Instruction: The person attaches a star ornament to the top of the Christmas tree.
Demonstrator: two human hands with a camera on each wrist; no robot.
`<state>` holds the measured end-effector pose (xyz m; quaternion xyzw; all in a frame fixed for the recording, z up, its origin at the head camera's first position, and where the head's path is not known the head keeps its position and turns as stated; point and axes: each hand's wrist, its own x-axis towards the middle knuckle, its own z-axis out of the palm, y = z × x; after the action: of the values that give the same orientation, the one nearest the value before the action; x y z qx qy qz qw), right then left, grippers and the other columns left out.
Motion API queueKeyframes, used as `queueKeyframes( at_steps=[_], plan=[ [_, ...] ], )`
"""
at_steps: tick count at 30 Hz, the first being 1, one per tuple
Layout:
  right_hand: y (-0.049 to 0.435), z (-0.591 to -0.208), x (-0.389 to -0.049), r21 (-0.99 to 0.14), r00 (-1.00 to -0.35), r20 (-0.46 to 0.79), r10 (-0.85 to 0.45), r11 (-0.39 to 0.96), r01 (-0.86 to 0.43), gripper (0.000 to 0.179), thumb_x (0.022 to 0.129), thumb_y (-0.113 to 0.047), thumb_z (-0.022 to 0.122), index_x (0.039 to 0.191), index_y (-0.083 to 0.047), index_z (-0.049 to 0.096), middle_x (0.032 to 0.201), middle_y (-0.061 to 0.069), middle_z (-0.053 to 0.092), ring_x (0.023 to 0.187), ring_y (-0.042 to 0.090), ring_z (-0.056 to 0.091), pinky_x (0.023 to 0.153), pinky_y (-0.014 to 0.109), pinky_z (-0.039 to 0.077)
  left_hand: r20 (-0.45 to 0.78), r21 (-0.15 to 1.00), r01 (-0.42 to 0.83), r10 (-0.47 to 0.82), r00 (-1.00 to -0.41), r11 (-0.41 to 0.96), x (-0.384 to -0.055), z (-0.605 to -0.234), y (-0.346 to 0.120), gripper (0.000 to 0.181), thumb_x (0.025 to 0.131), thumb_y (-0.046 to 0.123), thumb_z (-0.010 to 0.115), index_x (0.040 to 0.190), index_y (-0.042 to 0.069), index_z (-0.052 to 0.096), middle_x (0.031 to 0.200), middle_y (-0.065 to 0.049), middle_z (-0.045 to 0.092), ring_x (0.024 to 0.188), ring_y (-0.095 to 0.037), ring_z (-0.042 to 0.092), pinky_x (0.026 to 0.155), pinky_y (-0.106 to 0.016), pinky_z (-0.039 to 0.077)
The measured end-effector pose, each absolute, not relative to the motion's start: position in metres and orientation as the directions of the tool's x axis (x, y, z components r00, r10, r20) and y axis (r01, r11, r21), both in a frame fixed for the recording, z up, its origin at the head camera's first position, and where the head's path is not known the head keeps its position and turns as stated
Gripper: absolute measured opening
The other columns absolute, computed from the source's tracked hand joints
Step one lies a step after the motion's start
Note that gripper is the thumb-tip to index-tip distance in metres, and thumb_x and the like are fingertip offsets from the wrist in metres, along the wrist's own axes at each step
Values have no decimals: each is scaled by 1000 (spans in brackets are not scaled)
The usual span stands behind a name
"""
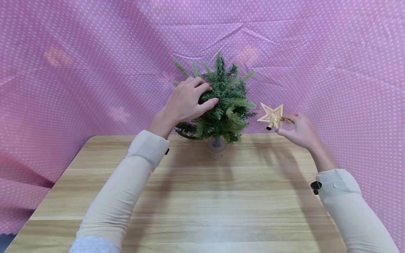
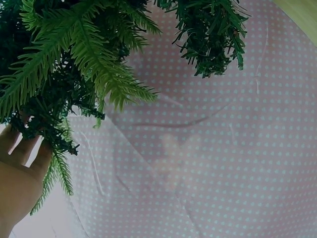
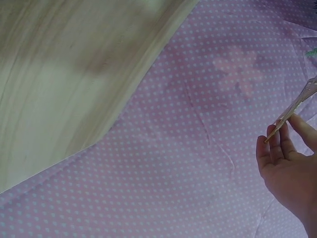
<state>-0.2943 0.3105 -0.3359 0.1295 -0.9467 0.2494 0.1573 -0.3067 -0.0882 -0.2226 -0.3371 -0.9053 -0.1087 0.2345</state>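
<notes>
A small artificial Christmas tree (image 1: 227,95) with green branches stands in a pale round pot (image 1: 217,149) near the table's back edge. My left hand (image 1: 190,98) holds its upper left foliage, thumb in front and fingertips partly lost among the needles. In the left wrist view, that hand (image 2: 20,183) reaches in under drooping branches (image 2: 89,64). To the tree's right, my right hand (image 1: 299,130) pinches a gold star tree topper (image 1: 272,115) by one side, in the air apart from the tree. A short tube shows at the star's lower edge. The right wrist view catches the star (image 3: 297,101) nearly edge-on.
The wooden table (image 1: 202,211) spreads out in front of the tree. Behind it and along both sides hangs a pink cloth with white dots (image 1: 110,70). Small black devices (image 1: 315,187) sit at the sleeve cuffs.
</notes>
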Motion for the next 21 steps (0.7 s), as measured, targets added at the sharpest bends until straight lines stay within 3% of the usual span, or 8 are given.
queueKeyframes(
  at_steps=[12,21],
  plan=[
    [305,-330,-295,-454,-909,402,-112,838,-304,62,86,-35,76,126,10,63,118,33,56,108,47,50,88,63,40,494,35,659,560,-665,751,-307,-223,-88,57,100,58,51,130,12,67,134,-9,59,123,-29,52,103,-49,42],
    [300,-325,-293,-464,-917,396,-51,850,-248,69,86,-38,76,132,10,58,120,32,53,107,49,50,89,64,41,493,35,657,559,-666,753,-306,-222,-89,57,100,57,51,129,11,67,133,-9,59,123,-29,52,103,-48,43]
  ],
)
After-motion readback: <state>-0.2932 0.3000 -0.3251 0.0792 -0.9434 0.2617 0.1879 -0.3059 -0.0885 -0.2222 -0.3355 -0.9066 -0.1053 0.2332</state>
